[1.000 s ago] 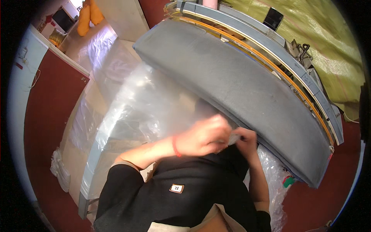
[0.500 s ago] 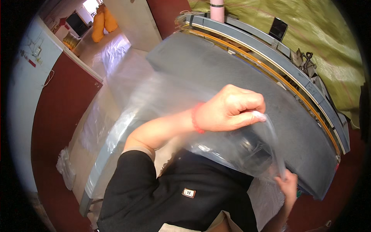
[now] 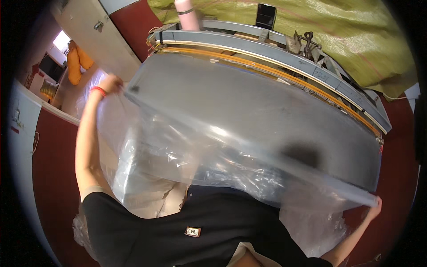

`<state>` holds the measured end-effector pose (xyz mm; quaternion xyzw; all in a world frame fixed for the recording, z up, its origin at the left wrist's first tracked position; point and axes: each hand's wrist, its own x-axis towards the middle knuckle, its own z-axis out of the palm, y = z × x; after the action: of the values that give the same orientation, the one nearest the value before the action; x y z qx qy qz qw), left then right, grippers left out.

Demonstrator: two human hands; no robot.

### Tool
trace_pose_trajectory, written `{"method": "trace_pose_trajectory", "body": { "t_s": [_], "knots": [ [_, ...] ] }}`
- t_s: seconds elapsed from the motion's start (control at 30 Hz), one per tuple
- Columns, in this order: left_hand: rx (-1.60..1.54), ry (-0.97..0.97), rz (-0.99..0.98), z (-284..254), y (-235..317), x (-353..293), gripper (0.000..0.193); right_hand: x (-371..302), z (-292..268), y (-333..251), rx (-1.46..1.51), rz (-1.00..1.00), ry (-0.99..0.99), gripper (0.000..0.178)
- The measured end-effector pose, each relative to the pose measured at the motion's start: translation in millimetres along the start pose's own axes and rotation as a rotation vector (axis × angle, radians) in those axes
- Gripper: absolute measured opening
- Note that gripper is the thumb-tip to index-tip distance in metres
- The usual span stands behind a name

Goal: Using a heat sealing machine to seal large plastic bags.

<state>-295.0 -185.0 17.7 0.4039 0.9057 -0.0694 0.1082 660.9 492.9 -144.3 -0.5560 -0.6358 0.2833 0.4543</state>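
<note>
A wide clear plastic sheet (image 3: 218,131) is pulled out between my hands, its upper edge running in a slanting line across the grey tabletop (image 3: 222,93). My left hand (image 3: 110,84), slightly blurred, is closed on one end of that edge, off the table's left side. At the far right, beside the table's near corner, my right hand (image 3: 377,207) has its fingers closed on the other end. Between them the film hangs in shiny wrinkles toward my body, and more of it droops past the near edge.
Behind the tabletop runs a long grey metal frame (image 3: 324,80) with an orange strip (image 3: 267,69). On or by it are a pink bottle (image 3: 187,17), a dark phone (image 3: 266,17) and metal clamp parts (image 3: 307,42). Yellow-green woven sheeting (image 3: 347,49) lies beyond; a door (image 3: 95,29) stands left.
My left hand has swung far to the left from above the table's middle, and my right hand has moved outward to the right. The plastic sheet has been spread wide between them.
</note>
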Motion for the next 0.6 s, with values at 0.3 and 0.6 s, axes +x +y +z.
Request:
{"method": "trace_pose_trajectory", "body": {
  "t_s": [0.3,0.6],
  "knots": [
    [-0.466,0.848,-0.097,23,123,88,0.032,-12,122,-79,-0.539,-0.304,-0.266,0.012],
    [-0.037,0.564,-0.4,111,82,127,0.063,-56,149,-187,-0.383,-0.091,-0.709,0.017]
  ]
}}
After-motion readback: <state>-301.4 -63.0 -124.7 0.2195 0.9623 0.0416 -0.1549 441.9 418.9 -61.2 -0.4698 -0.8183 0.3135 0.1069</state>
